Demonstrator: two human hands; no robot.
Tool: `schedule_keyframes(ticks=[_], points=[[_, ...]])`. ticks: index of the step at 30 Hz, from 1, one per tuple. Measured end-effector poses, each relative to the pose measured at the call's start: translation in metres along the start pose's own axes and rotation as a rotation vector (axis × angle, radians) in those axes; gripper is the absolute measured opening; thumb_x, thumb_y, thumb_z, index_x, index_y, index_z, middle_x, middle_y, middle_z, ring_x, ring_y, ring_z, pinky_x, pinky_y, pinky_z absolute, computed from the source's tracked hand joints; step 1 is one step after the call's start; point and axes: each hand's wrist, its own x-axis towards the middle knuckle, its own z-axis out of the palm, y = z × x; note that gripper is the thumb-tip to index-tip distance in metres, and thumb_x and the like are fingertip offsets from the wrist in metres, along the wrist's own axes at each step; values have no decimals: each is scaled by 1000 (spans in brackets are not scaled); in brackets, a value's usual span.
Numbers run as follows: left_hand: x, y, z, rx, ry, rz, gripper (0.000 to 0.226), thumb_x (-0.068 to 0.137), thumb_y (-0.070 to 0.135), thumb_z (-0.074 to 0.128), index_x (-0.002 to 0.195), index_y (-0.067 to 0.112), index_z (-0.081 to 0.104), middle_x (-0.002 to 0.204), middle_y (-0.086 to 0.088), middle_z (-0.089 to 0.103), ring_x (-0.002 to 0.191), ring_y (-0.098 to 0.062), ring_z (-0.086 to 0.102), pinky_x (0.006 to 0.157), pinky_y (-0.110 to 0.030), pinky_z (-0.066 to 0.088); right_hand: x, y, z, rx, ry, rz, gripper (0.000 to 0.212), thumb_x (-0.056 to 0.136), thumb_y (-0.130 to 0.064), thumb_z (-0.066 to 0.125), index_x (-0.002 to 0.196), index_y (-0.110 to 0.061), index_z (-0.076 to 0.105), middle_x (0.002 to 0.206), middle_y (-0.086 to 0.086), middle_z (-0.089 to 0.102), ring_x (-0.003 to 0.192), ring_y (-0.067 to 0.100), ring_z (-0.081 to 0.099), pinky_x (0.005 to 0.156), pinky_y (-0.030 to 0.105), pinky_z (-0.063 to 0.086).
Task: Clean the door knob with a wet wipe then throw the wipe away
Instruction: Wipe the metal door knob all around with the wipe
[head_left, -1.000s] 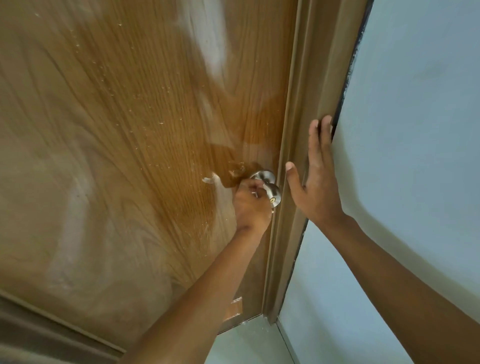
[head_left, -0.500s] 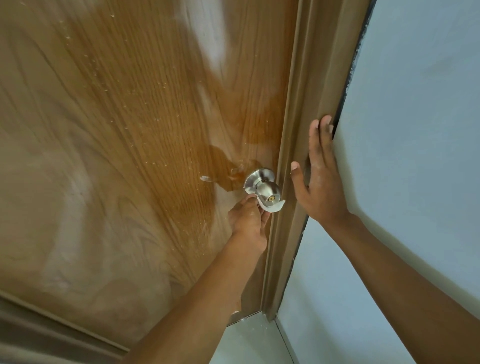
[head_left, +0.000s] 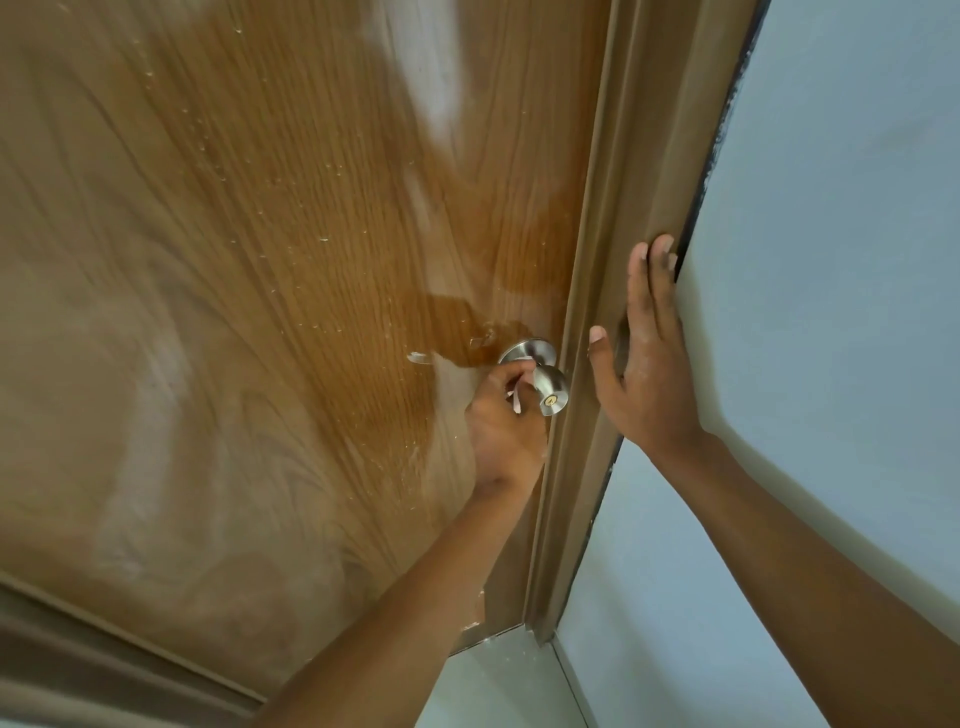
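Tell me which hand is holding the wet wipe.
The left hand: its fingers pinch the wet wipe against the door knob. The right hand lies flat, empty.

Tight around the door knob (head_left: 548, 389): left hand (head_left: 506, 431) curled against its neck from below-left, wet wipe (head_left: 516, 402) pinched there; door frame (head_left: 587, 364) just beside on the right; right hand (head_left: 649, 374) flat on frame and wall (head_left: 831, 312); open door face (head_left: 234, 312) leftward; bare above the knob.
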Motion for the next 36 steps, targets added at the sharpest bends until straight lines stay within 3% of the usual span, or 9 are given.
schedule_keyframes(ticks=[4, 9, 13, 15, 20, 25, 29, 33, 36], points=[[12, 2, -6, 79, -57, 86, 19, 94, 8, 55, 107, 9, 69, 106, -2, 70, 98, -12, 65, 87, -24, 53, 0, -2, -1, -10, -3, 5, 67, 99, -16, 49, 153, -2, 11, 162, 19, 5, 151, 28, 2, 121, 47, 18], [3, -11, -13, -214, 106, -174, 15, 91, 5, 59, 97, 15, 68, 92, 5, 69, 88, -8, 67, 74, -16, 54, -3, -7, -5, 80, 16, 27, 66, 97, -10, 52, 152, -3, 16, 163, 14, 9, 151, 25, 7, 120, 47, 21], [-10, -19, -18, -307, 166, -279, 19, 90, 2, 58, 94, 18, 66, 92, 4, 66, 84, -5, 63, 67, -9, 49, -22, -19, -6, 106, 97, -24, 47, 93, -11, 57, 138, -4, 47, 142, 12, 48, 134, 22, 43, 105, 42, 44], [-11, -16, -23, -322, 153, -266, 19, 90, -1, 56, 97, 15, 65, 93, 2, 65, 83, -3, 61, 68, -9, 48, -33, -24, -4, 94, 18, -47, 38, 93, -20, 58, 130, -8, 57, 126, 6, 60, 117, 18, 53, 93, 36, 50], [-5, -4, -30, -468, 2, -316, 24, 88, -5, 56, 91, 18, 65, 93, -7, 66, 86, -18, 64, 74, -29, 55, -46, -35, 7, 312, -395, 64, 46, 92, -32, 64, 134, -16, 56, 130, -1, 61, 120, 10, 57, 91, 17, 51], [0, 3, -41, -576, -149, -367, 17, 87, -2, 61, 99, 11, 61, 93, -15, 67, 73, -17, 65, 63, -28, 55, -45, -46, 16, 336, -345, 108, 41, 87, -14, 69, 127, -10, 63, 126, 1, 66, 117, 5, 61, 96, 19, 50], [11, -4, -48, -419, -167, -289, 15, 85, 8, 66, 98, 16, 61, 94, -6, 72, 85, -13, 69, 72, -22, 55, -37, -46, 8, 162, -237, 224, 31, 84, -2, 71, 112, -16, 72, 103, -2, 73, 89, 12, 69, 73, 6, 49], [20, -17, -51, -316, -262, -276, 16, 88, 11, 64, 101, 19, 62, 94, 13, 65, 85, 8, 61, 76, -5, 47, -16, -51, 5, 7, -130, 255, 18, 86, -6, 70, 103, -9, 74, 100, 2, 70, 87, 12, 66, 75, 4, 48], [22, -22, -46, -252, -358, -263, 22, 90, 11, 62, 112, 13, 61, 105, 9, 64, 97, 2, 60, 84, -8, 45, 4, -53, 6, -99, -179, 268, 11, 89, -8, 66, 97, -12, 73, 95, 5, 71, 82, 12, 64, 72, 2, 44]])
